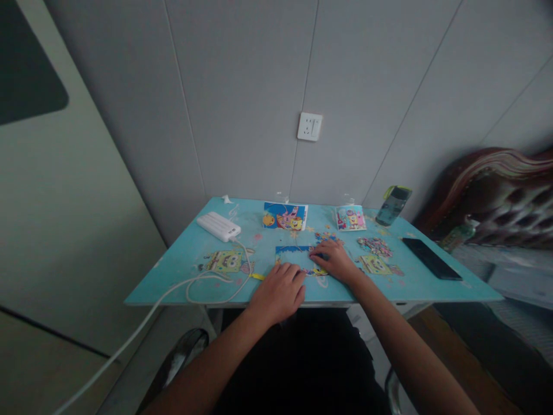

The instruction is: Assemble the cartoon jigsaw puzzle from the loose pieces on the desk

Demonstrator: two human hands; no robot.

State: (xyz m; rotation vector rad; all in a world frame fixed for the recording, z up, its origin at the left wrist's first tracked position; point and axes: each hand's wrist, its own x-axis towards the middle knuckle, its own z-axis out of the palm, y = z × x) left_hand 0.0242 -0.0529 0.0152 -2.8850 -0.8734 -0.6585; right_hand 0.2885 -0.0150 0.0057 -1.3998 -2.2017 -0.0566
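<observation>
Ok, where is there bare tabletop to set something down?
Front-left corner of the blue table, left of the white cable; also the front-right strip between the flat black device and the table's front edge. Crowded: the middle, with left hand, right hand, jigsaw puzzle and loose pieces. A second piece pile lies left of that device.

And here's the bench (166,283), pale blue with cartoon prints, a white power bank (218,226) over on the left trailing its cable (221,301)! Across the far side, a wide cartoon picture (285,217), a smaller cartoon card (351,218) and a bottle (393,206). Nearer, a part-built puzzle border (287,250), two heaps of puzzle pieces (375,246), and, far right, a flat black device (431,259)!
</observation>
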